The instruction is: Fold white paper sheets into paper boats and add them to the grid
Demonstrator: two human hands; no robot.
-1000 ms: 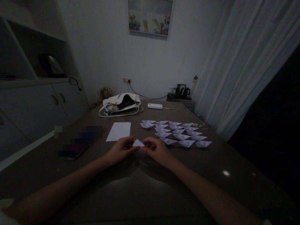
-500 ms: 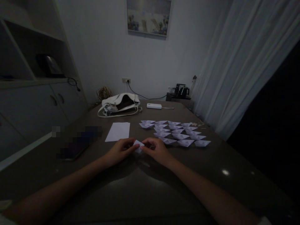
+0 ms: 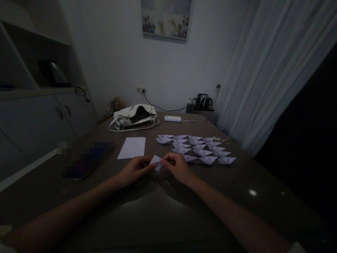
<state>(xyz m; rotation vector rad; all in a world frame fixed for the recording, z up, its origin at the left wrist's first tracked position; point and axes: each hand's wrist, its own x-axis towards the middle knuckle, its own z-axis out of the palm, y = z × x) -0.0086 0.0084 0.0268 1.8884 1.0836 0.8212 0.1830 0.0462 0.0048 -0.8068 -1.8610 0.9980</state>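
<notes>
A small folded piece of white paper (image 3: 157, 162), diamond-shaped, is held just above the table between both hands. My left hand (image 3: 135, 170) pinches its left side, thumb across the front. At the right edge, my right hand (image 3: 177, 168) has thumb and fingertips closed on the paper. Several folded paper boats (image 3: 202, 153) stand in rows beyond and to the right of my right hand. Behind my left hand lie flat white paper sheets (image 3: 132, 147).
Farther back on the dark table (image 3: 163, 218) are a white handbag (image 3: 134, 117) and a white power bank (image 3: 172, 118) with a short cord. A blurred-out flat object (image 3: 88, 161) lies at left. Small scraps (image 3: 219, 139) sit near the right edge.
My right hand's fingertips have shifted slightly up and to the right along the paper, and more of the folded paper's face shows. My left hand keeps its grip.
</notes>
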